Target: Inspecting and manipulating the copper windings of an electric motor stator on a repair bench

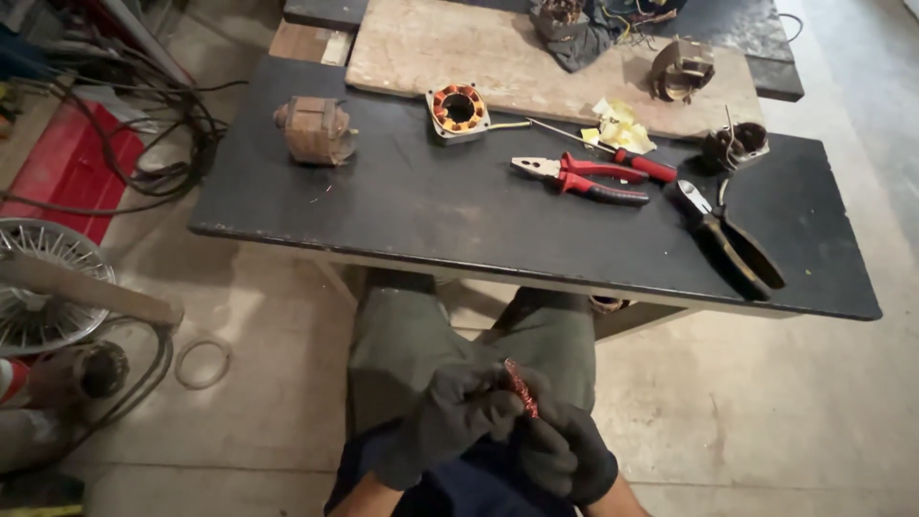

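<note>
Head camera view, looking down at a seated person's lap and a low dark bench [402, 206] in front of the knees.

Both hands wear dark gloves and meet over the lap. The left hand [450, 416] is curled closed, fingers wrapped around the lower part of a small bundle of reddish copper wire [522, 388]. The right hand [565, 450] is also closed, gripping the same bundle from the other side, just beside and touching the left hand. The wire stands up between the two hands, slightly tilted, its top end free. It is held below the bench edge, above green trousers.

On the bench, near the far middle, sits a motor stator with copper windings [459, 110]. To its left is a rusty brown transformer-like block [316, 129]. To the right lie red-handled pliers [579, 177] and, just behind them, a red-handled screwdriver [613, 151]. Further right lie dark-handled cutters [728, 239], and behind them a small wound coil part [735, 146]. A pale wooden board [431, 48] rests across the back of the bench.

On the floor at left are a wire fan guard [38, 287], tangled black cables [163, 134] and a ring [202, 362].
</note>
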